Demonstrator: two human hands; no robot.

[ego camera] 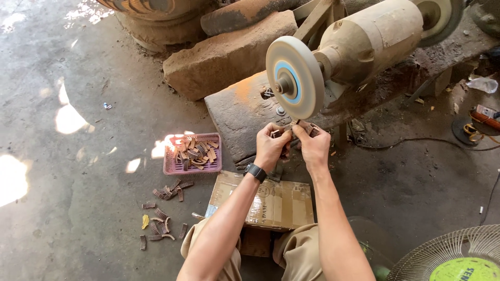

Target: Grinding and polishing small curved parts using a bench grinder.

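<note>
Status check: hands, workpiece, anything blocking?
Left hand and right hand both gripping small brown ridged pieces under the round grey grinding wheel. Not touching the wheel. Nothing between.

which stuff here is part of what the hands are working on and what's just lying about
In use:
- left hand and right hand, holding a small brown ridged piece together under the wheel
- grinding wheel on the bench motor
- pink tray of similar pieces
- loose pieces on the floor

Lying about:
- cardboard box
- stone block
- fan
- yellow scrap

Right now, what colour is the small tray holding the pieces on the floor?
Pink; the tray shows best in the head view.
</note>
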